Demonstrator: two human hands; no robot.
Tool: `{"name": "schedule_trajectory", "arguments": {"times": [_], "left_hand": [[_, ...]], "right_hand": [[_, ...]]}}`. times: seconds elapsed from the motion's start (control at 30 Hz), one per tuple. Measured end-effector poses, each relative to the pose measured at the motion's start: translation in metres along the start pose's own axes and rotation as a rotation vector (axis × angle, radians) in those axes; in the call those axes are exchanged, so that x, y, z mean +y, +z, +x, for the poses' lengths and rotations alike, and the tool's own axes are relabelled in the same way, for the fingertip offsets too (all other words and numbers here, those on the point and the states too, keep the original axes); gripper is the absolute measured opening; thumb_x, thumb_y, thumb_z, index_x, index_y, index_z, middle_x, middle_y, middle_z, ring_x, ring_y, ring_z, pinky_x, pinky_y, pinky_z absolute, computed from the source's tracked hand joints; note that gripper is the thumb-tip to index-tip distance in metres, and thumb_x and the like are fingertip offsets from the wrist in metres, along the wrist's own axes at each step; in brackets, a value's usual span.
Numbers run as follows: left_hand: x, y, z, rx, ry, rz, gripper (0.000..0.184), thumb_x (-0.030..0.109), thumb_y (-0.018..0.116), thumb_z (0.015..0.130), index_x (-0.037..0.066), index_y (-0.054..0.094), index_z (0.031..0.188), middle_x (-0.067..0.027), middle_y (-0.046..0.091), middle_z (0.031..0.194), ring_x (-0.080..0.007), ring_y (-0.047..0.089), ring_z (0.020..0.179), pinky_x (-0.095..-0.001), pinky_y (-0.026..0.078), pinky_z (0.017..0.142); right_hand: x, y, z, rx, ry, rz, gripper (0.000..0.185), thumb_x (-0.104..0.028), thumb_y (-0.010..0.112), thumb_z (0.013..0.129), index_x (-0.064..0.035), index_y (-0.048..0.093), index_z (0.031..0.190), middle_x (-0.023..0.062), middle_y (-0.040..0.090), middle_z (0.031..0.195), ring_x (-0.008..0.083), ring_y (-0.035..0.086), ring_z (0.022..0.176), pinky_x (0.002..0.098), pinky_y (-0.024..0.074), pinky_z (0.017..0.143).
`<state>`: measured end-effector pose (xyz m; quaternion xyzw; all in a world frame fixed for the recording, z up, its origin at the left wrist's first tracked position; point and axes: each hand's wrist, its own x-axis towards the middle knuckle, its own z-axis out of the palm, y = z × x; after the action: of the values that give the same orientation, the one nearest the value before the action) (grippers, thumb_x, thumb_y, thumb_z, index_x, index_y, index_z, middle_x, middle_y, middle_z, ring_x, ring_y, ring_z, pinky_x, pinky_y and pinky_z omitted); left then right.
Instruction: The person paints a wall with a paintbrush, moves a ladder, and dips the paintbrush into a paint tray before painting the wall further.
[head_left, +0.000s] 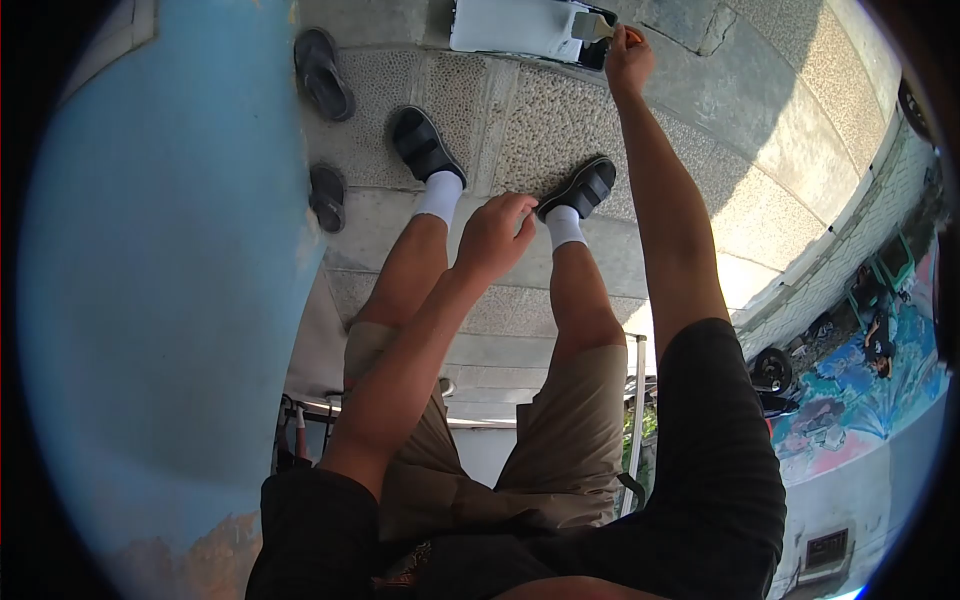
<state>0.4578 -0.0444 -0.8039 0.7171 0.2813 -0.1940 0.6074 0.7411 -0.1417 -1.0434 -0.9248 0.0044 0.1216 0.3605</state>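
My right hand (628, 65) is closed around the orange handle of a flat paintbrush (590, 27). Its greyish head lies over the right end of a tray (515, 25) with a white inside and dark edges, on the ground at the top of the view. My left hand (497, 235) hangs in front of my shins, fingers loosely bent and thumb apart, with nothing in it. In the view its fingertips come close to my dark sandal (580, 188); whether they touch cannot be made out.
A blue wall (170, 250) with peeling paint runs along the left. Two loose dark sandals (324, 75) lie at its foot. Pebbled paving (560, 120) spreads under my feet. At the right are a painted mural (850, 400), a wheel (772, 370) and a green chair (893, 265).
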Motion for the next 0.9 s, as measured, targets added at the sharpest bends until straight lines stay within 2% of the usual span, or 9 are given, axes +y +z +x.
{"name": "schedule_trajectory", "arguments": {"times": [0.03,0.13,0.2,0.27,0.33,0.53,0.67,0.77,0.9], "left_hand": [[0.005,-0.003,0.004,0.080,0.014,0.029,0.020,0.003,0.065,0.090,0.002,0.065,0.110,-0.0123,0.071,0.099,-0.0277,0.070,0.091,-0.0382,0.055,0.080],[0.008,-0.002,0.013,0.113,0.025,-0.011,0.021,0.003,0.065,0.089,0.002,0.065,0.110,-0.0128,0.071,0.100,-0.0277,0.070,0.091,-0.0381,0.056,0.081],[0.008,0.002,0.013,0.086,0.011,-0.007,0.022,0.002,0.066,0.089,0.002,0.065,0.111,-0.0133,0.071,0.100,-0.0279,0.070,0.091,-0.0382,0.056,0.081],[0.013,0.007,0.015,0.055,0.002,-0.006,0.022,0.002,0.066,0.089,0.002,0.065,0.111,-0.0138,0.071,0.100,-0.0281,0.070,0.091,-0.0382,0.056,0.081],[0.019,0.010,0.019,0.076,0.015,-0.052,0.019,0.004,0.066,0.089,0.003,0.064,0.107,-0.0152,0.070,0.099,-0.0343,0.069,0.093,-0.0441,0.055,0.080],[0.021,0.014,0.024,0.087,0.022,-0.040,0.019,0.004,0.066,0.088,0.002,0.064,0.107,-0.0153,0.070,0.099,-0.0342,0.069,0.093,-0.0440,0.055,0.080],[0.022,0.018,0.025,0.085,0.023,-0.051,0.019,0.004,0.066,0.088,0.002,0.065,0.107,-0.0152,0.070,0.099,-0.0341,0.069,0.093,-0.0437,0.055,0.081],[0.022,0.020,0.027,0.081,0.030,-0.015,0.022,0.001,0.066,0.088,0.002,0.065,0.110,-0.0149,0.070,0.099,-0.0294,0.070,0.091,-0.0385,0.056,0.081],[0.024,0.020,0.028,0.085,0.020,-0.028,0.021,0.001,0.066,0.088,0.002,0.065,0.109,-0.0151,0.070,0.099,-0.0293,0.070,0.090,-0.0381,0.056,0.081]], "right_hand": [[-0.004,0.002,0.000,0.000,0.010,-0.001,0.032,-0.032,0.069,0.095,-0.0011,0.075,0.099,0.0193,0.075,0.082,0.0352,0.074,0.077,0.0412,0.0563,0.071],[-0.002,0.008,-0.007,0.002,-0.053,-0.127,0.028,-0.030,0.070,0.095,-0.0025,0.075,0.098,0.0187,0.074,0.083,0.0365,0.073,0.077,0.0422,0.0562,0.071],[-0.001,0.010,-0.013,-0.025,-0.249,-0.099,0.024,-0.028,0.069,0.095,-0.0038,0.074,0.098,0.0182,0.073,0.086,0.0368,0.072,0.078,0.0428,0.0562,0.070],[-0.003,0.010,-0.020,-0.081,-0.270,-0.104,0.023,-0.027,0.069,0.096,-0.0042,0.075,0.098,0.0180,0.073,0.087,0.0365,0.072,0.079,0.0423,0.0563,0.070],[-0.009,0.007,-0.026,-0.152,-0.255,-0.096,0.020,-0.024,0.069,0.095,-0.0058,0.075,0.098,0.0171,0.073,0.090,0.0374,0.072,0.081,0.0414,0.0564,0.070],[-0.007,0.003,-0.024,0.010,-0.386,-0.080,0.017,-0.021,0.070,0.096,-0.0070,0.074,0.105,0.0152,0.071,0.093,0.0380,0.069,0.081,0.0445,0.0553,0.070],[0.003,0.012,-0.051,-0.162,-0.367,-0.172,0.017,-0.021,0.069,0.096,-0.0079,0.073,0.106,0.0131,0.071,0.096,0.0391,0.068,0.083,0.0474,0.0549,0.071],[-0.007,0.013,-0.073,-0.220,-0.364,-0.183,0.017,-0.021,0.070,0.096,-0.0078,0.073,0.106,0.0139,0.071,0.096,0.0388,0.069,0.084,0.0463,0.0558,0.072],[-0.015,0.006,-0.071,-0.071,-0.259,-0.104,0.017,-0.020,0.070,0.096,-0.0058,0.073,0.105,0.0140,0.071,0.095,0.0380,0.069,0.082,0.0443,0.0548,0.070]]}}
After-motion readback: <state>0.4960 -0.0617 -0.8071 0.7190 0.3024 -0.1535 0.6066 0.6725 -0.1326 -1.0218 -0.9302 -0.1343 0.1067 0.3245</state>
